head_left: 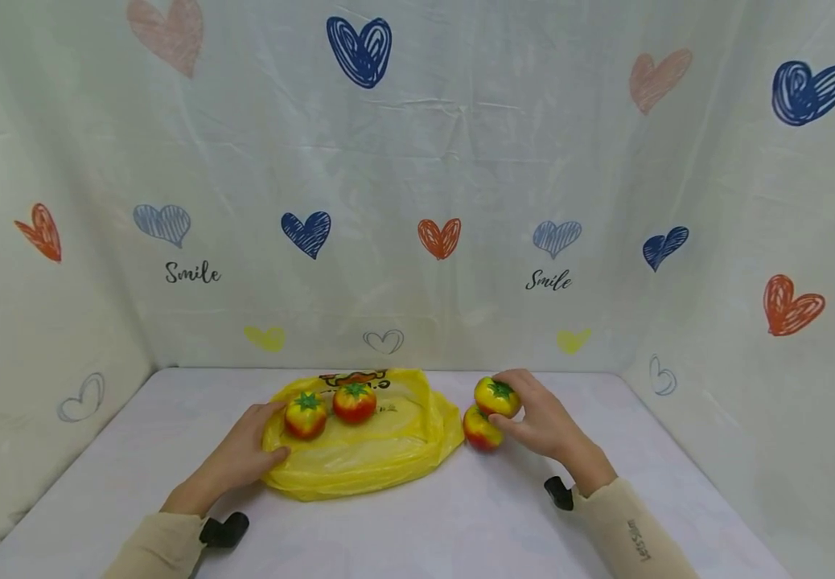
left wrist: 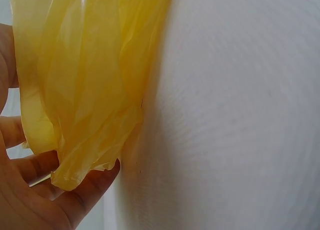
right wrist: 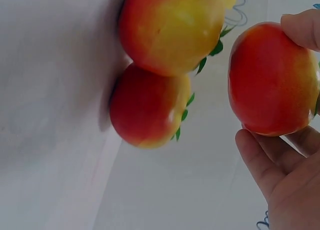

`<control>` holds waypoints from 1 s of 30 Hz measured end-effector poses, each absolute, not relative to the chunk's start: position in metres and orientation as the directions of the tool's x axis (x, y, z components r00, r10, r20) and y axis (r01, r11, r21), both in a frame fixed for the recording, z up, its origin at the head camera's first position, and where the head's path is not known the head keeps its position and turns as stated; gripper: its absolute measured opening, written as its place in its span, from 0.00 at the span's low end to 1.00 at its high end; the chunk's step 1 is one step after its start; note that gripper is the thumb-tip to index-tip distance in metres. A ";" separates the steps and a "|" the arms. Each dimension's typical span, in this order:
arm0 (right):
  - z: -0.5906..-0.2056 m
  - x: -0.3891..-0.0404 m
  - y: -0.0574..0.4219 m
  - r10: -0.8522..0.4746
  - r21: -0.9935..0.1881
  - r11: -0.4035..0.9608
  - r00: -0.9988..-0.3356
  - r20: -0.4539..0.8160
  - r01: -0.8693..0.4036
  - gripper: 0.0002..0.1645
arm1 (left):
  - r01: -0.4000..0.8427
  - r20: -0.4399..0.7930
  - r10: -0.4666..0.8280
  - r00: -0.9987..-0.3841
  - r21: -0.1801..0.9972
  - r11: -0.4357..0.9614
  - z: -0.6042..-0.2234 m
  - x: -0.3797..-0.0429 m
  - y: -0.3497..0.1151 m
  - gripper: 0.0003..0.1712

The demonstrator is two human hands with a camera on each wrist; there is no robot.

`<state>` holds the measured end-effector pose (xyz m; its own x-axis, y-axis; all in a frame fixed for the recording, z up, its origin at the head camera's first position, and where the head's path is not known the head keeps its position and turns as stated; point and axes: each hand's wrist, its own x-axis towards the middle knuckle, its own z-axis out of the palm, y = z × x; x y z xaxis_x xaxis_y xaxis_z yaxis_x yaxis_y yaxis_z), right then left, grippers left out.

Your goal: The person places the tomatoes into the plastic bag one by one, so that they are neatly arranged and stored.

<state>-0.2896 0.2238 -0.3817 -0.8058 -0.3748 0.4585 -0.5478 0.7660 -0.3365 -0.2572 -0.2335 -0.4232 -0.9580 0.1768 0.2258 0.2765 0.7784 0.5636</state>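
Note:
A yellow plastic bag [head_left: 359,466] lies on the table, and two red-and-yellow toy tomatoes, a left one [head_left: 306,416] and a right one [head_left: 354,403], show within its outline. My left hand [head_left: 252,450] holds the bag's left edge; in the left wrist view the thin film [left wrist: 85,84] hangs among its fingers. My right hand [head_left: 542,414] grips another tomato [right wrist: 272,79] between thumb and fingers. Close beside that one, the right wrist view shows a larger-looking tomato [right wrist: 170,29] and a further one [right wrist: 147,105] on the table, touching in this view. The head view shows only one of these [head_left: 483,429].
A white table [head_left: 417,539] carries everything. Behind it and at both sides hangs a pale curtain [head_left: 504,161] printed with hearts and the word Smile. Black wrist devices, a left one [head_left: 225,531] and a right one [head_left: 558,493], sit at the beige sleeves.

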 end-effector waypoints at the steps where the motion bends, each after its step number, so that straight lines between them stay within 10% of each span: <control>1: -0.382 -0.289 0.222 -0.380 -0.336 0.763 -0.803 0.459 -0.553 0.32 | 0.276 0.223 0.178 -0.958 0.566 0.777 -0.423 -0.257 -0.234 0.39; 30: -0.378 -0.309 0.143 -0.490 -0.397 0.678 -0.783 0.382 -0.618 0.32 | 0.286 0.235 0.181 -0.955 0.570 0.770 -0.423 -0.257 -0.235 0.39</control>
